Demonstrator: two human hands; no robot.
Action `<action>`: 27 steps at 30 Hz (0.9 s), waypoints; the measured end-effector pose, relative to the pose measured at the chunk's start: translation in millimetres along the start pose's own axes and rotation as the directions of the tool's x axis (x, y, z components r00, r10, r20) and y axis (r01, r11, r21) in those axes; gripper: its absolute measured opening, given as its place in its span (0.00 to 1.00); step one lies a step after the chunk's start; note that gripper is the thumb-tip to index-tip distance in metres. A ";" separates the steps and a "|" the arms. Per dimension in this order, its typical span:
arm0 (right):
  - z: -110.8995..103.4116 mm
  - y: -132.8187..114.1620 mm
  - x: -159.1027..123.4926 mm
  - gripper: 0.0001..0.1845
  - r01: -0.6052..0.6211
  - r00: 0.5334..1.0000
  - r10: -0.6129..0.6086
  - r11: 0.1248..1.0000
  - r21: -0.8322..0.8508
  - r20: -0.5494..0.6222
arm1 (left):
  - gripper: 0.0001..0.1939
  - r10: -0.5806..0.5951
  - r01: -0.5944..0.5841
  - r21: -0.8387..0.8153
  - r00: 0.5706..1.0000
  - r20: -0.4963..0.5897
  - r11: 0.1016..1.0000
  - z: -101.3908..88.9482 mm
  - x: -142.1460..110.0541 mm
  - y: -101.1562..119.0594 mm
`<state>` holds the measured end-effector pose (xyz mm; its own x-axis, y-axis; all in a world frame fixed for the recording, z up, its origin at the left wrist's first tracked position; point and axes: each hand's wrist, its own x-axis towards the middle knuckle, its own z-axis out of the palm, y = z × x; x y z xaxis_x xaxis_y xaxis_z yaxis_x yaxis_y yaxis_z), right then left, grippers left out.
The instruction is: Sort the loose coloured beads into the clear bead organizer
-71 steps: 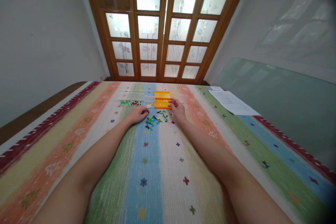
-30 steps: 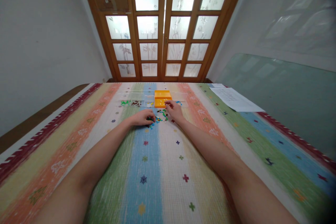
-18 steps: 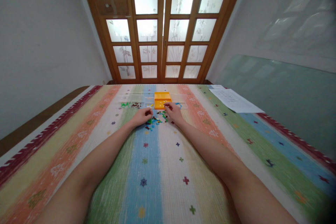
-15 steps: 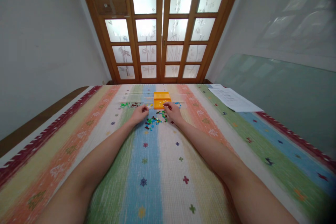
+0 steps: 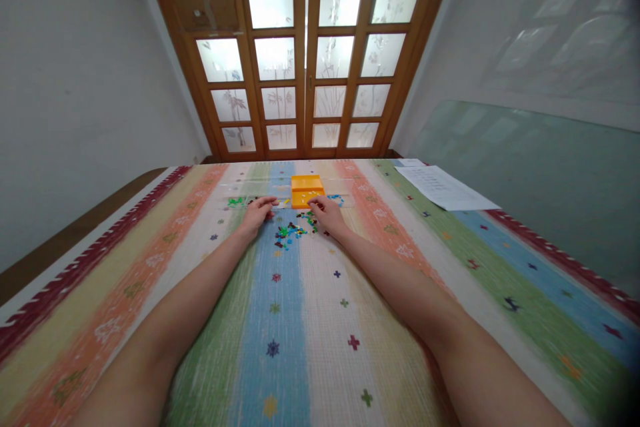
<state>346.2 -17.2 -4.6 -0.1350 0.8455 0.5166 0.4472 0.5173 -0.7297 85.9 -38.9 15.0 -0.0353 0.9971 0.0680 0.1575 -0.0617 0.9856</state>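
A: What colours has the cloth?
B: Stripes of green, blue, white, cream and orange, maroon at the edges. On the blue, a yellow star and a navy snowflake; beside that, a red cross.
A: And the box?
B: Plain orange, with pale pieces in it.
A: The pile?
B: Mixed: blue, green, dark brown, a little yellow.
A: The doors?
B: Brown wood; the panes whitish, with greyish plant patterns, bamboo on some.
A: The paper?
B: White, with rows of darker print.
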 end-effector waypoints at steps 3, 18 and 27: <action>0.7 0.5 0.0 0.11 -0.005 1.000 0.005 1.000 -0.003 0.004 | 0.26 0.024 -0.027 0.053 0.998 0.052 0.998 -0.5 1.2 -1.8; -1.7 -48.2 -20.3 0.07 0.550 0.764 -0.454 0.829 -0.096 0.457 | 0.13 0.284 -0.293 0.582 0.953 0.111 0.758 -0.2 -1.6 -6.7; 2.0 -52.0 -22.6 0.07 0.666 0.653 -0.488 0.734 -0.133 0.580 | 0.13 0.335 -0.355 0.605 0.930 0.151 0.713 0.1 -3.2 -9.5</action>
<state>324.2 -63.0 20.8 -0.8187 0.3766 0.4335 0.3556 0.9252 -0.1322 84.6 -41.5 5.4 0.1691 0.9135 0.3700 0.7219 -0.3704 0.5846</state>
